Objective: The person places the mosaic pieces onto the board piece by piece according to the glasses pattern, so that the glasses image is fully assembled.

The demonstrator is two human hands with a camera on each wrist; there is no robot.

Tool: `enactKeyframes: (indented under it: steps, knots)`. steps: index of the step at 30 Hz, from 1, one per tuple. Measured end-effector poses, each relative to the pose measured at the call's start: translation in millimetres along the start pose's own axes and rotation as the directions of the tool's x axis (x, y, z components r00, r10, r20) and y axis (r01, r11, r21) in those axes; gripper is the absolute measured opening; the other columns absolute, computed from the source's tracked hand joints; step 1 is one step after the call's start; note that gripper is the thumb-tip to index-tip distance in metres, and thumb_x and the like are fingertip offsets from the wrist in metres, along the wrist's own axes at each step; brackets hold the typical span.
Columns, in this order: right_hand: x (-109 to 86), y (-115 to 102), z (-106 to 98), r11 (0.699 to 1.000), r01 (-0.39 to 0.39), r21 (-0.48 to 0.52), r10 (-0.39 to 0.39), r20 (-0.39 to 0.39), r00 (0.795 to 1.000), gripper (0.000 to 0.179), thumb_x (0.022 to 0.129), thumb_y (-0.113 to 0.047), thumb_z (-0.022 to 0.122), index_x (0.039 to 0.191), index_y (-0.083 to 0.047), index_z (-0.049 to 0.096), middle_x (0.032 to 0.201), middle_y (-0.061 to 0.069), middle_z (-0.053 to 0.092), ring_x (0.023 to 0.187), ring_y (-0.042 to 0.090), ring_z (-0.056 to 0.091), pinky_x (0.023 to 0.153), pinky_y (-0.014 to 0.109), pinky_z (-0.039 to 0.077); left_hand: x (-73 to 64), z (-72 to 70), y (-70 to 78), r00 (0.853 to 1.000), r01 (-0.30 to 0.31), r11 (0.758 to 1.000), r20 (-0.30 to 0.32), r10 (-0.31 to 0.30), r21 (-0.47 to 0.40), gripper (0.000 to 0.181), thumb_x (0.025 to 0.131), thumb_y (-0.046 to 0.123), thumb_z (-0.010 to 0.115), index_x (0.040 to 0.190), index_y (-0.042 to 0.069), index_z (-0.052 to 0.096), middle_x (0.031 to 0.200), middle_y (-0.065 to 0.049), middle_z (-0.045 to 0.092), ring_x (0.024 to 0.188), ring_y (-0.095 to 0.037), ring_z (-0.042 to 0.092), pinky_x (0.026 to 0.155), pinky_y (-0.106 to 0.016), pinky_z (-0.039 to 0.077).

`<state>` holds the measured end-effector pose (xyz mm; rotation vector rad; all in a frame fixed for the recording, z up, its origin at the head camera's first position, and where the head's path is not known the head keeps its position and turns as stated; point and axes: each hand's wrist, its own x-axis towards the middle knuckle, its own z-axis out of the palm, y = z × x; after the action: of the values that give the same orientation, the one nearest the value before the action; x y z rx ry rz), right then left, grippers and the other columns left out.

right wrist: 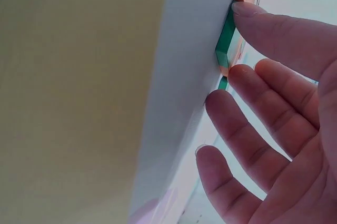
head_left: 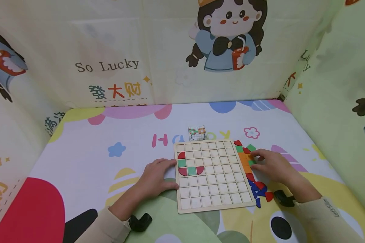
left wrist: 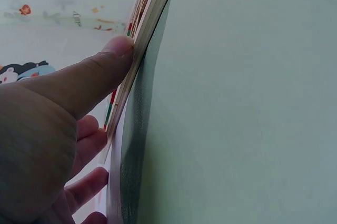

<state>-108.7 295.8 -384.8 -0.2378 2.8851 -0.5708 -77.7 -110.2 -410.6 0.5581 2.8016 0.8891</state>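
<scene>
A light wooden grid board (head_left: 215, 209) lies flat on the printed cloth. On its left side sit red quarter-round tiles, one of them (head_left: 181, 155) near the top, and green square tiles, one of them (head_left: 192, 171) between two red ones. My left hand (head_left: 153, 177) rests at the board's left edge; in the left wrist view the thumb (left wrist: 100, 71) touches the rim. Loose tiles are spread along the right edge. Over them is my right hand (head_left: 273, 165), its thumb touching a green tile (right wrist: 226, 34) and its fingers loosely bent, apart from the thumb.
A small pattern card (head_left: 197, 134) lies just behind the board. Orange tiles (head_left: 242, 159) and blue tiles (head_left: 258, 191) lie beside the board's right edge. Printed cloth walls (head_left: 170, 50) enclose the table at the back and sides.
</scene>
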Motion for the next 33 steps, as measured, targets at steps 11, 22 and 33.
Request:
enactKeyframes:
  steps: [11,22,33]
  knots:
    - [2.3,-4.6,-1.3,1.000,-0.010,-0.010,0.010,0.027,1.000,0.051,0.083,-0.022,0.081,0.125,0.000,0.062,0.112,0.023,0.064,0.101,0.042,0.060,0.078,0.051,0.056,0.2,0.1,0.0,1.000,0.010,1.000,0.001,-0.010,0.001,0.079,0.075,0.041,0.088,0.141,0.010,0.057,0.138,-0.005,0.057,0.133,-0.031,0.043,0.105,-0.056,0.035]
    - [-0.5,-2.0,-2.1,1.000,0.002,-0.006,-0.001,0.023,1.000,0.045,0.084,-0.016,0.078,0.124,-0.002,0.064,0.111,0.023,0.065,0.100,0.042,0.060,0.076,0.050,0.056,-0.2,0.2,1.1,1.000,0.013,1.000,-0.002,-0.013,-0.007,0.078,0.075,0.040,0.088,0.140,0.010,0.058,0.138,-0.004,0.057,0.133,-0.031,0.044,0.105,-0.057,0.035]
    - [-2.6,4.2,-4.4,1.000,-0.023,-0.014,0.023,-0.008,1.000,0.047,0.085,-0.023,0.079,0.122,0.003,0.064,0.107,0.019,0.066,0.099,0.039,0.059,0.077,0.051,0.055,0.2,-0.1,1.3,1.000,0.012,1.000,-0.002,-0.012,-0.001,0.078,0.075,0.040,0.088,0.140,0.010,0.058,0.137,-0.005,0.057,0.133,-0.031,0.043,0.105,-0.057,0.035]
